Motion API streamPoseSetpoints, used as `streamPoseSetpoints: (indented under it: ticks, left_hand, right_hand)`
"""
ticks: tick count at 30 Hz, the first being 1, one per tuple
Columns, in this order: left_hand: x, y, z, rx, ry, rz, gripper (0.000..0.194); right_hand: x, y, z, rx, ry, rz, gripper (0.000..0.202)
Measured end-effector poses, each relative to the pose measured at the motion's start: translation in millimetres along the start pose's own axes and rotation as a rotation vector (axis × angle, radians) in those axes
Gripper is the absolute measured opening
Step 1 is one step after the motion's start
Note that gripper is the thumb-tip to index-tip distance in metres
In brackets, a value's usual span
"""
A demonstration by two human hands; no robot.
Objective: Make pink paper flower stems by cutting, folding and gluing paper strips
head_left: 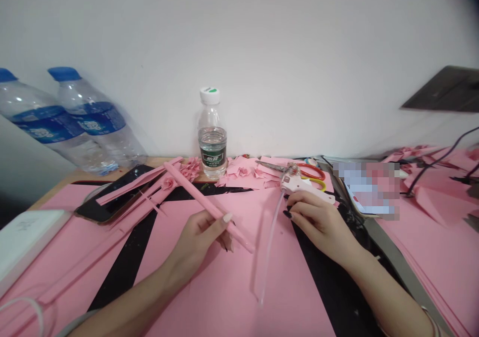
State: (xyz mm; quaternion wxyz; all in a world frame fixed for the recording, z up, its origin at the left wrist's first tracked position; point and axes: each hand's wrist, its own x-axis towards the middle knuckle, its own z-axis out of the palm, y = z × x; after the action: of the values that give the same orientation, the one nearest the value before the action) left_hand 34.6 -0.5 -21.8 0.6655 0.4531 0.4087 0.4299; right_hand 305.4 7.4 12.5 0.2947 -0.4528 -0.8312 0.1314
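Note:
My left hand (209,232) is closed around a rolled pink paper tube (198,197), pinching it near its lower end. The tube slants from upper left to lower right above a large pink paper sheet (217,297). My right hand (314,217) has its fingers curled at a white hot glue gun (295,183), whose grip they partly hide. A long translucent glue stick (270,252) sticks out of the gun's back towards me. Just behind the gun lie scissors (318,171) with red and yellow handles.
A small water bottle (212,142) stands by the wall. Two large bottles (101,122) lean at the left. Pink strips and a paper rose (168,182) lie over a dark phone (93,209). A white box (30,242) sits left; a lit phone (370,189) and cables (430,162) are right.

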Motion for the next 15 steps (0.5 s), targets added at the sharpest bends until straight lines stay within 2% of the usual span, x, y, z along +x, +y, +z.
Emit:
streamPoseSetpoints:
  ticks: [4, 6, 10, 12, 15]
  left_hand:
    - [0, -1, 0.9, -0.026, -0.029, -0.044, 0.035]
    - [1, -1, 2.3, -0.053, -0.050, -0.087, 0.037]
    - [-1, 1, 6.7, -0.092, -0.084, -0.156, 0.040]
    - [-1, 1, 8.9, -0.097, -0.102, -0.180, 0.039]
    - [-2, 0, 11.2, -0.113, -0.128, -0.197, 0.036]
  right_hand:
    - [-5, -6, 7, 0.026, 0.101, -0.074, 0.015]
    - [-8, -13, 11, 0.048, 0.078, -0.141, 0.017]
    - [-13, -32, 22, 0.069, -0.034, -0.275, 0.050]
    - [-13, -40, 29, 0.057, -0.069, -0.308, 0.052]
    - [-13, -46, 35, 0.043, -0.064, -0.344, 0.043]
